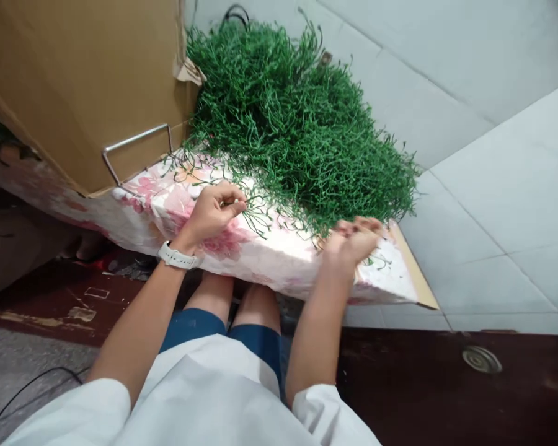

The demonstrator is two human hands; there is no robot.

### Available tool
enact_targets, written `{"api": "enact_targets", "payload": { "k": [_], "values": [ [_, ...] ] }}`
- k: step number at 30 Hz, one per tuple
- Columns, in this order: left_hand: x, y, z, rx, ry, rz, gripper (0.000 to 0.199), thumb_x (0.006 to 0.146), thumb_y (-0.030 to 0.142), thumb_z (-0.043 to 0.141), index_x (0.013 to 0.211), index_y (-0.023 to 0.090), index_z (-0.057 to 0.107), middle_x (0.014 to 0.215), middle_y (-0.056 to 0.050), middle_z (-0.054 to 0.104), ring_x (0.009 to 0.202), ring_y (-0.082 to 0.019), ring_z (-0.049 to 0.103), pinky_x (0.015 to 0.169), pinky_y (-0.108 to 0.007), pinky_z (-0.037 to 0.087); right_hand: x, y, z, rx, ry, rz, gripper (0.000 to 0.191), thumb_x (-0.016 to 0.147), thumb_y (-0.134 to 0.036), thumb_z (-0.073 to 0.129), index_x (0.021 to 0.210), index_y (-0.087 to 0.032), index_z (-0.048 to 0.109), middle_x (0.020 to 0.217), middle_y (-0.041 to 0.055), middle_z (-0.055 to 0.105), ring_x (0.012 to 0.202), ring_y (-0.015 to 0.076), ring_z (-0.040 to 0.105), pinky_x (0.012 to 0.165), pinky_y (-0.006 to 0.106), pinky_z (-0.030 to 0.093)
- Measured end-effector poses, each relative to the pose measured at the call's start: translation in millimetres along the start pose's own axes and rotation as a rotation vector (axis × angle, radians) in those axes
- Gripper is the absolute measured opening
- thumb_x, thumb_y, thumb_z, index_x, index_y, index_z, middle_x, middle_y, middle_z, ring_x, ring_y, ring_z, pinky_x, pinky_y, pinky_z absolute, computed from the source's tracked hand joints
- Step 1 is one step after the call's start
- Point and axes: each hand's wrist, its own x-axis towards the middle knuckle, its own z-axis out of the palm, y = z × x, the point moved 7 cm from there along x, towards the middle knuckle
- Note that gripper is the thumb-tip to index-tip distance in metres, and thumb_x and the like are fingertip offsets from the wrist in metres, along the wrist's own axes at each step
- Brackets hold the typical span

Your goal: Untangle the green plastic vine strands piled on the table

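Note:
My left hand (217, 210), with a white watch on its wrist, is closed in a pinch on a small bunch of thin green plastic sprigs (259, 217). These stick out to the right of its fingertips, over the flowered tablecloth (279, 248). A large heap of similar green sprigs (297, 118) lies along the back of the table. At the heap's front right edge is my right hand (357, 238), blurred by motion, its fingers curled. Whatever it may hold is too blurred to make out. A few loose sprigs (379, 261) lie beside it.
A large cardboard box (84, 80) stands at the left, with a bent metal wire frame (137, 137) at its base. Pale wall tiles (483, 204) rise behind and to the right. Dark red wooden furniture (423, 378) is at the lower right.

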Motion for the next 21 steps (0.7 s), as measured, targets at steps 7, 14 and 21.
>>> {"api": "enact_targets", "payload": {
  "k": [7, 14, 21],
  "values": [
    [-1, 2, 1.1, -0.115, -0.051, -0.043, 0.024, 0.085, 0.039, 0.070, 0.076, 0.016, 0.071, 0.072, -0.002, 0.066, 0.069, -0.014, 0.053, 0.068, -0.029, 0.040, 43, -37, 0, -0.719, -0.308, -0.387, 0.050, 0.083, -0.065, 0.061, 0.104, -0.019, 0.062, 0.090, 0.0050, 0.057, 0.081, 0.0200, 0.055, 0.080, 0.041, 0.051],
    [-2, 9, 3.5, -0.083, -0.121, -0.020, 0.026, 0.092, 0.041, 0.065, 0.081, 0.018, 0.068, 0.082, -0.003, 0.069, 0.082, -0.017, 0.059, 0.082, -0.032, 0.047, -25, -33, 32, -0.960, -0.509, -0.490, 0.039, 0.088, -0.029, 0.051, 0.118, -0.018, 0.073, 0.113, 0.0153, 0.067, 0.109, 0.0304, 0.058, 0.100, 0.052, 0.047],
    [-2, 17, 7.0, -0.076, -0.209, 0.037, 0.035, 0.095, 0.052, 0.064, 0.089, 0.018, 0.068, 0.100, -0.008, 0.072, 0.099, -0.021, 0.065, 0.086, -0.032, 0.049, -110, -20, 89, -0.496, -1.031, -0.295, 0.034, 0.101, -0.050, 0.060, 0.120, -0.022, 0.067, 0.117, 0.0097, 0.072, 0.103, 0.0217, 0.065, 0.089, 0.037, 0.051]
  ]
}}
